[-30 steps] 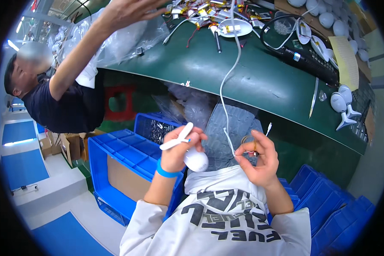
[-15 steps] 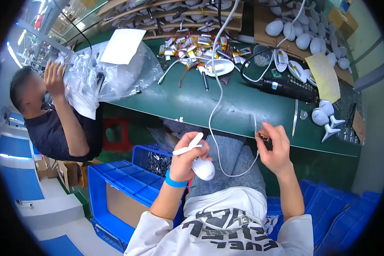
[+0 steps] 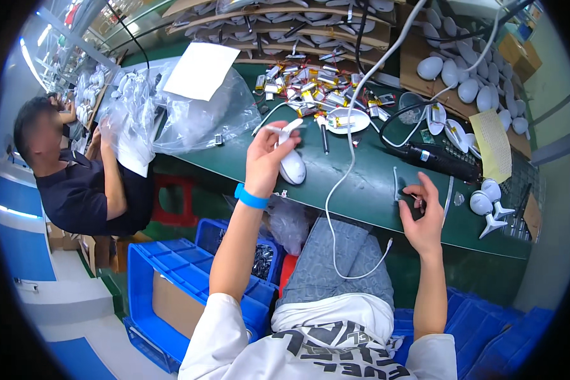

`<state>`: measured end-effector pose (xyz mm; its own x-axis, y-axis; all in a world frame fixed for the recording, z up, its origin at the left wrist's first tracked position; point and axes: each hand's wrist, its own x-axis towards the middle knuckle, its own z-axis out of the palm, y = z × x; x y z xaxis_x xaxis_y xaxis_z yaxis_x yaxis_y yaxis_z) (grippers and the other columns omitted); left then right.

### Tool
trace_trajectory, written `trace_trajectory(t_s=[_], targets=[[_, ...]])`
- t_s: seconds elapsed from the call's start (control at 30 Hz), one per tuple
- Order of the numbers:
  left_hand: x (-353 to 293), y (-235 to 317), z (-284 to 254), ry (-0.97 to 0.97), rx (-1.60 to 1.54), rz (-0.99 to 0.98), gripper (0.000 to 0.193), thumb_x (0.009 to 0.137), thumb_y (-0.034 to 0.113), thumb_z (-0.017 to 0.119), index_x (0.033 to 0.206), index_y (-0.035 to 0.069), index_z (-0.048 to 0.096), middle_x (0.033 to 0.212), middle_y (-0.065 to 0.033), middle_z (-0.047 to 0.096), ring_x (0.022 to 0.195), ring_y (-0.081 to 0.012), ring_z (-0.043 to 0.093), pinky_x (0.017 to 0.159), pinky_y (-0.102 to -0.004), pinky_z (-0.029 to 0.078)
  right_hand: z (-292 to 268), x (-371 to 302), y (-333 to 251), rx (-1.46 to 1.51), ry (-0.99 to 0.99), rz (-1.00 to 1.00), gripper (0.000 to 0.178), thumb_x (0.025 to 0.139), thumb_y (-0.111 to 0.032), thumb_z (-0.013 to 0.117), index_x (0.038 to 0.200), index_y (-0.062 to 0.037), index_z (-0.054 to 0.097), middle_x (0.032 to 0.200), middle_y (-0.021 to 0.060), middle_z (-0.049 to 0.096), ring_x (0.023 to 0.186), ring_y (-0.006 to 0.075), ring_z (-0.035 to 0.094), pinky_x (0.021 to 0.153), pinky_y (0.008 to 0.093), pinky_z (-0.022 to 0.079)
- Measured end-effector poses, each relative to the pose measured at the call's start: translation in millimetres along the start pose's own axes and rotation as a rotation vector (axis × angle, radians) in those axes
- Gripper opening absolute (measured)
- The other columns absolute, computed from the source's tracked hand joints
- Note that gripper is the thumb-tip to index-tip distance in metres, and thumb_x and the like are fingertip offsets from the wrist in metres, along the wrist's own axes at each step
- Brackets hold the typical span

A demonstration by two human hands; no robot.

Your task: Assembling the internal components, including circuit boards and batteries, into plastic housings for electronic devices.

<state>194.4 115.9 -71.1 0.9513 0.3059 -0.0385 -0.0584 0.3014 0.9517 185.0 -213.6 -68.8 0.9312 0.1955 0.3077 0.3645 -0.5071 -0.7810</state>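
Seen from above, a person sits at a green workbench (image 3: 367,183). Nearest, a blue crate (image 3: 171,278) stands by their left knee. Their left hand (image 3: 267,158), with a blue wristband (image 3: 251,197), is closed around a white egg-shaped device (image 3: 292,166) with a thin stem, holding it above the bench's near edge. A white cable (image 3: 342,171) runs over that edge and loops down across the lap. The right hand (image 3: 422,215) reaches over the near edge toward the right, fingers pinching something small and dark; what it is cannot be told. Farther back lie a white dish (image 3: 351,120), a heap of small batteries (image 3: 310,79) and clear plastic bags (image 3: 202,120). At the left end, another person (image 3: 76,183) handles a bag.
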Motion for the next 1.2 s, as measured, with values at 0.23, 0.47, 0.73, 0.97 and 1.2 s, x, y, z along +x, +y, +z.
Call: trace_trajectory(t_s=[0.23, 0.47, 0.73, 0.97, 1.2], targets=[[15, 13, -11, 0.187, 0.854, 0.298, 0.045, 0.083, 0.016, 0.07, 0.121, -0.005, 0.057, 0.102, -0.0135, 0.07, 0.092, -0.02, 0.067, 0.076, -0.0311, 0.052, 4, 3, -4, 0.03, 0.059, 0.107, 0.061, 0.08, 0.001, 0.067, 0.137, -0.0037, 0.045, 0.093, 0.0024, 0.066, 0.067, 0.0061, 0.044, 0.062, 0.0197, 0.037], [-44, 30, -38, 0.417, 0.751, 0.384, 0.035, 0.09, 0.015, 0.065, 0.118, -0.007, 0.061, 0.095, -0.0128, 0.071, 0.086, -0.0142, 0.066, 0.077, -0.027, 0.052, 12, -3, 7, -0.011, 0.017, 0.097, 0.058, 0.085, 0.0, 0.064, 0.139, -0.0025, 0.043, 0.094, 0.0028, 0.065, 0.067, 0.0041, 0.042, 0.063, 0.018, 0.035], [-133, -196, -146, 0.953, 0.124, -0.375, 0.012, 0.087, 0.008, 0.058, 0.091, 0.003, 0.069, 0.072, -0.0052, 0.065, 0.064, -0.012, 0.06, 0.057, -0.0243, 0.048, 5, -4, 10, 0.012, 0.046, 0.108, 0.054, 0.091, -0.001, 0.059, 0.141, -0.0024, 0.039, 0.097, 0.0044, 0.063, 0.078, 0.0055, 0.048, 0.069, 0.0181, 0.035], [-88, -344, -199, 0.883, 1.004, -0.661, 0.027, 0.077, 0.014, 0.064, 0.101, 0.004, 0.069, 0.091, -0.0223, 0.069, 0.091, -0.0399, 0.066, 0.08, -0.046, 0.053, 5, -2, 7, -0.078, 0.045, 0.094, 0.052, 0.092, -0.004, 0.059, 0.14, -0.0014, 0.04, 0.096, 0.0047, 0.063, 0.078, 0.0064, 0.05, 0.07, 0.019, 0.036], [-62, -422, -283, 0.377, 1.129, -0.514, 0.034, 0.08, 0.028, 0.067, 0.101, 0.001, 0.065, 0.095, -0.023, 0.069, 0.096, -0.0418, 0.065, 0.08, -0.0457, 0.053, 7, -5, 10, -0.074, 0.059, 0.156, 0.052, 0.089, -0.001, 0.059, 0.138, 0.0004, 0.041, 0.092, 0.005, 0.063, 0.075, 0.0067, 0.049, 0.066, 0.019, 0.035]])
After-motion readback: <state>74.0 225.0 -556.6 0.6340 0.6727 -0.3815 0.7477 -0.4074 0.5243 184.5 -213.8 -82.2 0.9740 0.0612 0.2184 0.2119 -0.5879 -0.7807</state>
